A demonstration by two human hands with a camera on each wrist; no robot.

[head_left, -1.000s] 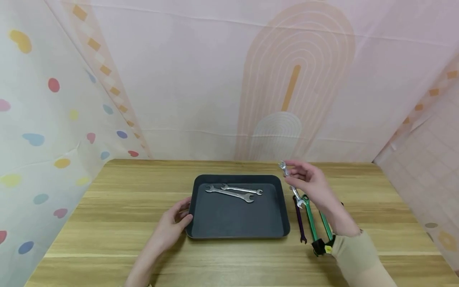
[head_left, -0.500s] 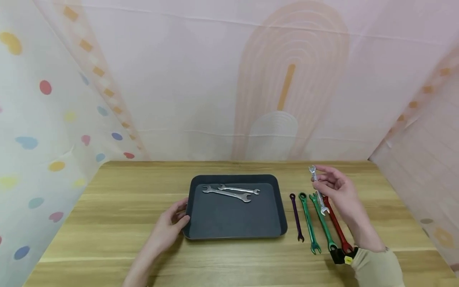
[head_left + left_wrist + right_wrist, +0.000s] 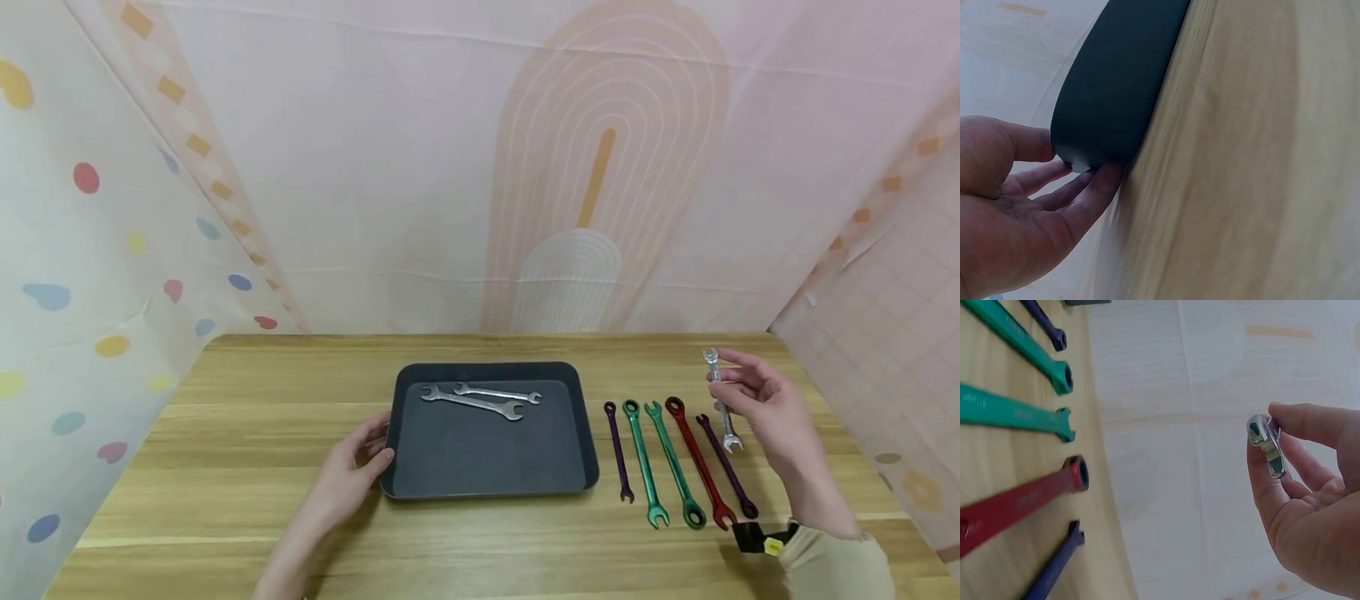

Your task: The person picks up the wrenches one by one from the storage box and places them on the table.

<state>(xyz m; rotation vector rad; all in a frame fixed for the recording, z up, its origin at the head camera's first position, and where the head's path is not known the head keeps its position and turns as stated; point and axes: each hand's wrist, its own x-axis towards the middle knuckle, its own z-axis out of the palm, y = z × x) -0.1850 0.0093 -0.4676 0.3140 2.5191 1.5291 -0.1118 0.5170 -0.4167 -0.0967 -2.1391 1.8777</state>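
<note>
At the right end of the wooden table [image 3: 247, 467] we see the right hand [image 3: 772, 412] raised above the surface, its fingers and thumb pinching a small silver wrench [image 3: 722, 401] that hangs nearly upright in the air, one open end above the fingertips and the other below them. The wrench sits just beyond the far right of a row of five coloured wrenches lying side by side on the table: a short purple wrench [image 3: 618, 451], a green wrench [image 3: 643, 462], a second green wrench [image 3: 673, 465], a red wrench [image 3: 697, 462] and a dark purple wrench [image 3: 726, 467]. From the right wrist view we look at the silver wrench end-on, held between thumb and fingertips. At the table's middle stands a dark tray [image 3: 491, 487], and in its far part lie two silver wrenches [image 3: 480, 399], crossing or touching each other. The left hand [image 3: 352, 471] rests at the tray's near-left corner; the left wrist view shows its thumb over the rim and its fingers curled under the corner, so it holds the tray there.
</note>
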